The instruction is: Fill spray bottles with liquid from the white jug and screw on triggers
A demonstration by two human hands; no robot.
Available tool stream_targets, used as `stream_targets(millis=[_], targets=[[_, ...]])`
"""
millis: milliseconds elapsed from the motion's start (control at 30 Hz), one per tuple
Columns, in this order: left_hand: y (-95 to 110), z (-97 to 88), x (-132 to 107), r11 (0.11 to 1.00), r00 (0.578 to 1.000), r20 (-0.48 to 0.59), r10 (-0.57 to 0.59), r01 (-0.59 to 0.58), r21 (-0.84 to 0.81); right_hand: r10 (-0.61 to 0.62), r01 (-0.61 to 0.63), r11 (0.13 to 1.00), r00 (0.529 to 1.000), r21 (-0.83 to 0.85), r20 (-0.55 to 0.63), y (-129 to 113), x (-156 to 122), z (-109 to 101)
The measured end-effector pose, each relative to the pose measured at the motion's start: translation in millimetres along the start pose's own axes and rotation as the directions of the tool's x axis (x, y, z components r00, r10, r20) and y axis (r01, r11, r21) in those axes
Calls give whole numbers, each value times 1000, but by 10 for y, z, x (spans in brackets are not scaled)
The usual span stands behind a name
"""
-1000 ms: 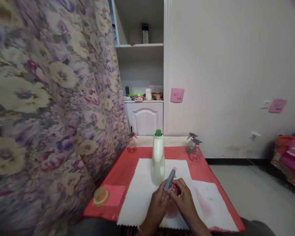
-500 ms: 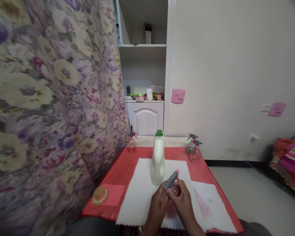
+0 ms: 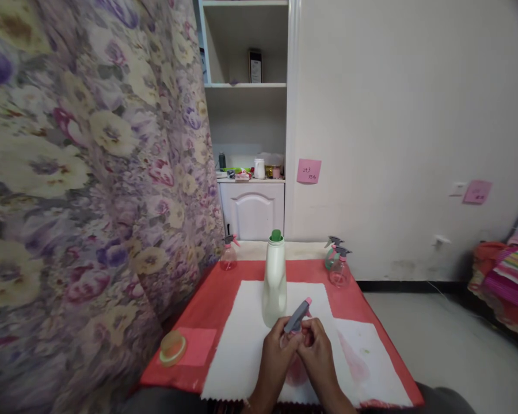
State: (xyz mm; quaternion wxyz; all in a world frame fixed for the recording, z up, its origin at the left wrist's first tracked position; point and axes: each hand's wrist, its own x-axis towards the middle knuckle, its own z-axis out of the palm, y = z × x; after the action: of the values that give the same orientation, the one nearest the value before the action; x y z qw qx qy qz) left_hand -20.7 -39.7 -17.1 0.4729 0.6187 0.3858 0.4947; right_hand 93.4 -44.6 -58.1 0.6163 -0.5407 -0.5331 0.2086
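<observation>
My left hand (image 3: 275, 351) and my right hand (image 3: 315, 351) are both closed around a clear pink spray bottle (image 3: 294, 371) on the white cloth (image 3: 242, 351). Its grey trigger head with a pink nozzle (image 3: 297, 314) sticks up between my fingers. My hands hide most of the bottle's body. A tall white bottle with a green cap (image 3: 274, 282) stands upright just behind my hands.
A red cloth covers the small table (image 3: 207, 310). Spray bottles stand at the back left (image 3: 228, 256) and back right (image 3: 339, 267). An orange and green lid (image 3: 172, 348) lies front left. A floral curtain (image 3: 90, 190) hangs close on the left; a white cabinet (image 3: 252, 210) stands behind.
My hands stay on the spray bottle; the trigger head has turned slightly between my fingers. The view has shifted a little.
</observation>
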Motion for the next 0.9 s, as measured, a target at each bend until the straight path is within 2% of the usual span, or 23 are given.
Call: stream_targets(millis=[100, 267, 433, 633, 733, 900], targets=[[-13, 31, 47, 995, 999, -38, 7, -3, 95, -6, 6, 1000, 1000, 1, 4, -8, -40, -37], [-58, 7, 58, 980, 998, -16, 62, -58, 190, -31, 31, 999, 999, 20, 8, 109, -142, -215], [-138, 13, 57, 968, 997, -45, 65, -53, 243, 4, -4, 1000, 1000, -9, -31, 253, -36, -382], [-190, 16, 65, 971, 997, -50, 65, -52, 233, -33, 26, 996, 996, 83, 77, 213, 140, -308], [-208, 20, 67, 975, 997, -57, 51, -37, 219, -36, 29, 994, 997, 109, 64, 163, 140, -285], [-274, 28, 79, 974, 995, -66, 71, -55, 220, -17, 10, 996, 997, 92, 73, 117, 88, -369]])
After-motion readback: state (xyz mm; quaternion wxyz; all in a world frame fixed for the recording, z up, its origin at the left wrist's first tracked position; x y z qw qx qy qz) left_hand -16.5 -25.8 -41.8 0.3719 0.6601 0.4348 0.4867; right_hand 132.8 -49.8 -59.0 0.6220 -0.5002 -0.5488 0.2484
